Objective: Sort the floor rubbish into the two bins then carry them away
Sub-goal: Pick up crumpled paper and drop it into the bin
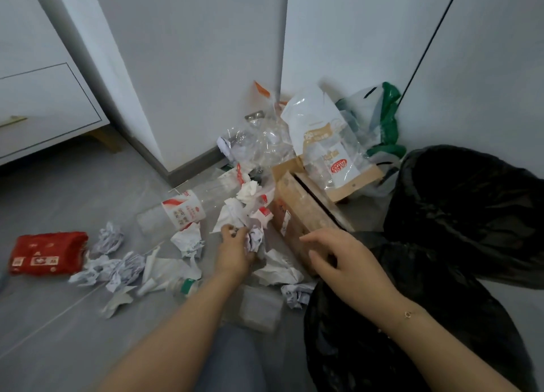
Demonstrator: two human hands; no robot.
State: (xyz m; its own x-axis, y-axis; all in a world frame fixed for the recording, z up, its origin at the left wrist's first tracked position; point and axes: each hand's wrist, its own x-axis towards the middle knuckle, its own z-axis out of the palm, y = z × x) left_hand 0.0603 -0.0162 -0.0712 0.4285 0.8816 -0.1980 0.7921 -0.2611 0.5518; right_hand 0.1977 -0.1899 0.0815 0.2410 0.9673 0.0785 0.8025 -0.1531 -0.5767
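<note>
A red packet (pixel 48 252) lies far left on the floor (pixel 59 318), with crumpled paper balls (pixel 114 266) beside it and a clear bottle (pixel 182 212) behind. The left hand (pixel 235 252) grips a crumpled paper (pixel 255 238). A cardboard box (pixel 303 212) crowds close behind. The right hand (pixel 343 257) hovers, fingers relaxed, over the black-lined bins (pixel 459 221).

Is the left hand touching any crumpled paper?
Touching. The head view shows the left hand with its fingers curled round a crumpled paper ball.
</note>
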